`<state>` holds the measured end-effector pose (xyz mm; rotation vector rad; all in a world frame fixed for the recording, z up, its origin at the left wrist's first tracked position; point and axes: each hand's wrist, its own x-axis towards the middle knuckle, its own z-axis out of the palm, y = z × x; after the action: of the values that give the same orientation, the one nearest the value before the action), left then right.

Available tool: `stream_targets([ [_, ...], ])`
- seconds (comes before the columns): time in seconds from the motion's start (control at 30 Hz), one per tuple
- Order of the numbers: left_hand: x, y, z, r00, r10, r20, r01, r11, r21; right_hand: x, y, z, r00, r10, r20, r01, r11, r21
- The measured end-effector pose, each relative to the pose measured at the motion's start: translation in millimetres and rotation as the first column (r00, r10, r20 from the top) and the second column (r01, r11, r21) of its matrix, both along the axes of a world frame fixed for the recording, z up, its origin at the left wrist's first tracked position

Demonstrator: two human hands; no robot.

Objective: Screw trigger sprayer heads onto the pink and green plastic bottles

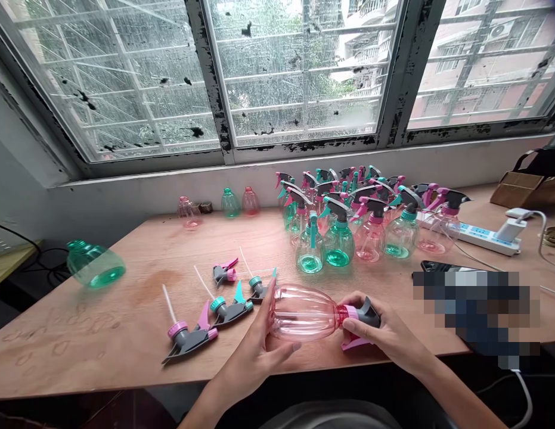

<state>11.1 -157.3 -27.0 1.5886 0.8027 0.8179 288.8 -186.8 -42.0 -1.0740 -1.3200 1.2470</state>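
A pink bottle [304, 313] was held on its side at the near edge of the wooden table [138, 298], between the two hands. The left hand [259, 351] was pressed against the bottle's base, with the fingers spread open along its rounded end. The right hand [384, 336] was closed around the spray head [362, 319] at the bottle's neck, the thumb and fingers set on the pink collar and grey cap. The hands were kept apart, one at each end of the bottle.

Just to the left of the bottle, four loose spray heads were laid on the table: a pink-collared one with a grey body [188, 336], a teal one [230, 307], a small pink one [224, 272] and another teal one [258, 286] close to the left fingertips. Their thin white tubes were pointed away from the near edge.

Farther back, a cluster of finished spray bottles [349, 220], pink and green, was stood upright. A green bottle without a head [95, 265] was laid on its side at the table's left edge. Three small headless bottles [223, 205] were set near the wall under the window [268, 71]. To the right, a white power strip [483, 235] and a brown bag [527, 185] were seen, and a blurred patch was placed over something near the right edge.
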Motion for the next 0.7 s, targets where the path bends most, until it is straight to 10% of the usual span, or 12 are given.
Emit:
stream_targets([
  [0.7, -1.5, -1.9, 1.9, 0.999, -0.040, -0.003, 0.040, 0.997, -0.063, -0.8, 0.6, -2.7, 0.999, -0.032, 0.000, 0.032, 0.999, -0.002],
])
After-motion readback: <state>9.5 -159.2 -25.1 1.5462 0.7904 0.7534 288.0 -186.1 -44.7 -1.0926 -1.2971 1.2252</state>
